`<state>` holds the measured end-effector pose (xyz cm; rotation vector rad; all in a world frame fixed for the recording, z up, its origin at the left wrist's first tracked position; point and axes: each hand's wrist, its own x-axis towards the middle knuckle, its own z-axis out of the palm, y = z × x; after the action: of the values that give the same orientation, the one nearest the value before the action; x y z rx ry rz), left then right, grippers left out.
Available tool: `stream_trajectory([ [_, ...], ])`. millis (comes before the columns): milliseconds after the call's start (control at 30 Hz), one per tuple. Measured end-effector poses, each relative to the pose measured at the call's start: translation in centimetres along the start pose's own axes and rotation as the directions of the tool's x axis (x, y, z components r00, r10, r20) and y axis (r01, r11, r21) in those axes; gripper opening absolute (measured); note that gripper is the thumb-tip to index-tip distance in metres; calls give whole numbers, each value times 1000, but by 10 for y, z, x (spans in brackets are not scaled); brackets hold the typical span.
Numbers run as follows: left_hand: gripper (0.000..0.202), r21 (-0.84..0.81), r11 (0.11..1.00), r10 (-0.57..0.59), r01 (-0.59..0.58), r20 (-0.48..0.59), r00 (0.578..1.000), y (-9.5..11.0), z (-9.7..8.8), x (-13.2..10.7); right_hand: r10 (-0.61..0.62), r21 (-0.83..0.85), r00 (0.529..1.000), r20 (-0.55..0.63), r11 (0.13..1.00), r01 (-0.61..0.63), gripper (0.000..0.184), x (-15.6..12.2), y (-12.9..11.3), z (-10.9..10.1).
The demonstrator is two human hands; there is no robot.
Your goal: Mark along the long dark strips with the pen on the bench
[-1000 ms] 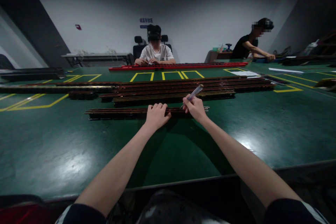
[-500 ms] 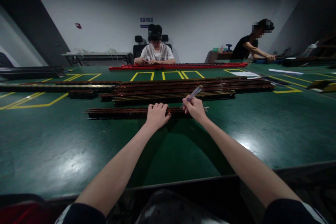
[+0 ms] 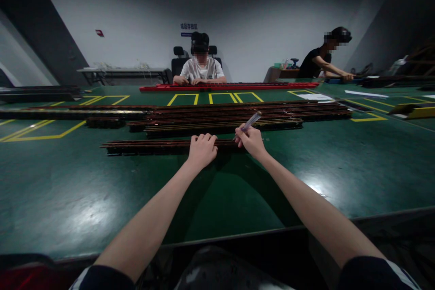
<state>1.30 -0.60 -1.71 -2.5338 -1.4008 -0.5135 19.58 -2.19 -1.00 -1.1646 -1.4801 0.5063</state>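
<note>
A long, dark strip bundle with copper-coloured edges [image 3: 149,147] lies crosswise on the green table [image 3: 220,208] in front of me. My left hand [image 3: 203,149] is closed over its middle, fingers bent across the top. In my right hand [image 3: 250,140] a clear-barrelled pen [image 3: 252,120] is pinched, its upper end leaning up to the right. The pen's lower end points down at the strips near their right end; whether the tip touches them I cannot tell. Just beyond lies a larger stack of similar strips [image 3: 217,115].
Across the table sits a person in white [image 3: 203,69] behind a long red rail [image 3: 231,86]. Another person in black [image 3: 311,63] works at the far right. White papers [image 3: 316,97] and a yellow-and-black piece [image 3: 413,111] lie right; dark channels [image 3: 41,94] lie left.
The strip bundle under my left hand has slid a little to the left. My right hand and the pen stay at nearly the same place.
</note>
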Motion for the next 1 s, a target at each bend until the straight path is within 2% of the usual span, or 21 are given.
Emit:
stream_trajectory([
  [567,43,-43,999,-26,28,32,999,0,-3,0,11,-28,999,-50,1000,-12,44,0,-1,-3],
  [1000,43,-37,999,-22,23,33,999,0,1,1,7,13,1000,18,1000,-7,43,-1,-2,1],
])
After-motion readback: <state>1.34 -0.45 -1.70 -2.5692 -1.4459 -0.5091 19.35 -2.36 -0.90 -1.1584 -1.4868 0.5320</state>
